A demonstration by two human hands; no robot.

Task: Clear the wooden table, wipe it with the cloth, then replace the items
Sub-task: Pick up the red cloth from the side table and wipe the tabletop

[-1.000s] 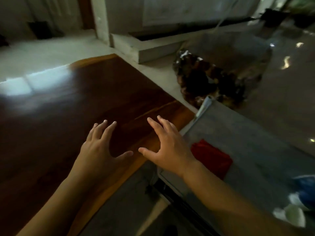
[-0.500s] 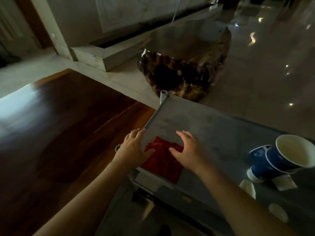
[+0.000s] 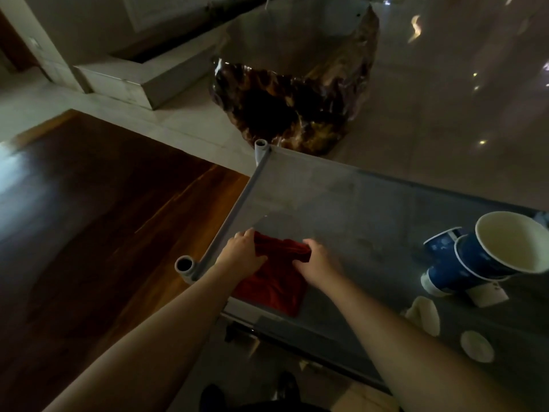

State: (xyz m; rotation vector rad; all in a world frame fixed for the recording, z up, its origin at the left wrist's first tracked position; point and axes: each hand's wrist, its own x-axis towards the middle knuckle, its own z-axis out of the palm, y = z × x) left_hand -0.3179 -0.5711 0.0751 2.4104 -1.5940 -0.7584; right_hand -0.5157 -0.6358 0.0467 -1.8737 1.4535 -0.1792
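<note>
Both hands grip one red cloth (image 3: 274,278) at lower centre, on the grey cart (image 3: 371,209): left hand (image 3: 241,254) and right hand (image 3: 316,263) pinch its far edge. Wooden table (image 3: 89,218) at left. Two blue cups (image 3: 481,257) lie right.

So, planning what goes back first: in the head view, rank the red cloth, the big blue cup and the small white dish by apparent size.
1. red cloth, partly under both hands
2. big blue cup
3. small white dish
</note>
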